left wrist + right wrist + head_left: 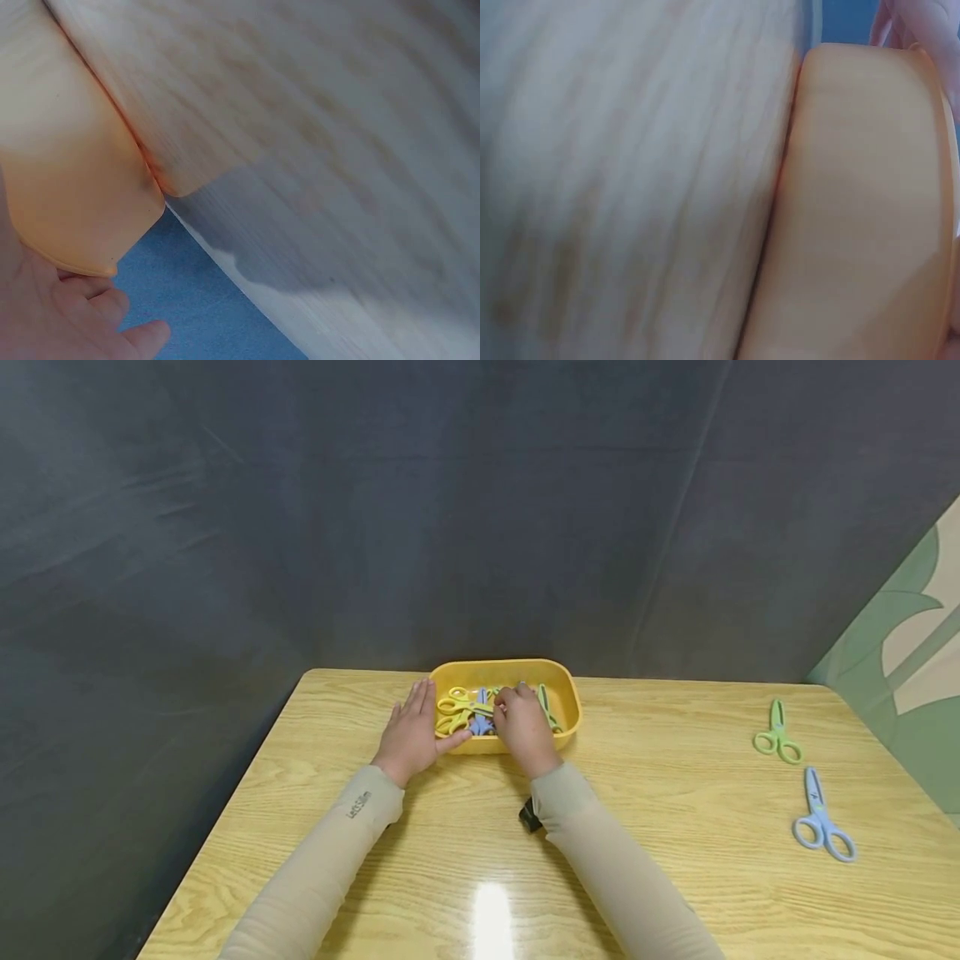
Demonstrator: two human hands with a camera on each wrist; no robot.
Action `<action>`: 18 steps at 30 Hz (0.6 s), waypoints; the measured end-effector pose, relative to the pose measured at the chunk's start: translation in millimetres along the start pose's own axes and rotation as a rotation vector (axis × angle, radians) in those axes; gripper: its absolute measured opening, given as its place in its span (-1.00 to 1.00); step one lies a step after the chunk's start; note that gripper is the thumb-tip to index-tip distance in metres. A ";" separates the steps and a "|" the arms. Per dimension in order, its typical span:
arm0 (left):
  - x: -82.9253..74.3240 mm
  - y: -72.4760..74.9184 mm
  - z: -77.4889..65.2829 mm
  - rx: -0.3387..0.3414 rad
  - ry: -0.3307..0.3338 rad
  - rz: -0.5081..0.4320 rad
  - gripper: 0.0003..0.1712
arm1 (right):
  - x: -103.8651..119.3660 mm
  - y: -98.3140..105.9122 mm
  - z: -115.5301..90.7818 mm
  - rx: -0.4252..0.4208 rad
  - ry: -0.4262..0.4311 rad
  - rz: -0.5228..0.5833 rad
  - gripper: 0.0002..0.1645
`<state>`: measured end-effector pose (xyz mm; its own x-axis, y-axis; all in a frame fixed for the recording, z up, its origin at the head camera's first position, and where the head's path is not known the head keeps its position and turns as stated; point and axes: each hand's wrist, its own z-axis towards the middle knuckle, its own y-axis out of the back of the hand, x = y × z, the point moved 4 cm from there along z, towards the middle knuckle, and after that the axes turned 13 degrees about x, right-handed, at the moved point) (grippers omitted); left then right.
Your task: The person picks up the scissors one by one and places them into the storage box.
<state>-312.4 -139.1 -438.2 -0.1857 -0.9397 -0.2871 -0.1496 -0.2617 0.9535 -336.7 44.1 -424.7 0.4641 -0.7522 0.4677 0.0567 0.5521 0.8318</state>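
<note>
A yellow plastic bin [566, 697] stands at the table's far edge with several scissors inside. My left hand [408, 735] rests against its left end, fingers straight, thumb over the front rim. In the left wrist view, that hand [67, 319] lies along the bin's rim [82, 266]. My right hand [522, 731] reaches over the front wall, fingers bent down among the scissors. Right at its fingertips are the blades of yellow scissors [480, 707]; I cannot tell whether they are pinched. Blue scissors [482, 722] lie beneath, and green scissors [548, 706] lean at the right.
On the right of the wooden table [675, 860] lie green scissors [777, 731] and, nearer me, blue scissors [821, 818]. A dark curtain [487, 527] hangs right behind the table. A small black object [529, 816] shows at my right cuff.
</note>
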 end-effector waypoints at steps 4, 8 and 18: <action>-0.1 0.6 -0.7 0.008 0.006 -0.002 0.30 | -0.5 0.3 -1.1 -0.019 0.020 0.024 -0.94; -0.3 1.3 -1.4 0.019 0.013 -0.005 0.30 | -1.4 1.5 -2.7 -0.035 0.048 0.070 -0.93; -1.4 1.7 -1.8 0.022 0.012 -0.013 0.30 | -7.7 9.2 -10.4 -0.024 0.104 0.348 -0.84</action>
<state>-310.6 -138.6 -436.0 -0.1717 -0.9389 -0.2984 -0.1731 -0.2694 0.9473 -330.6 58.7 -423.7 0.5469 -0.4781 0.6873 -0.1005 0.7775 0.6208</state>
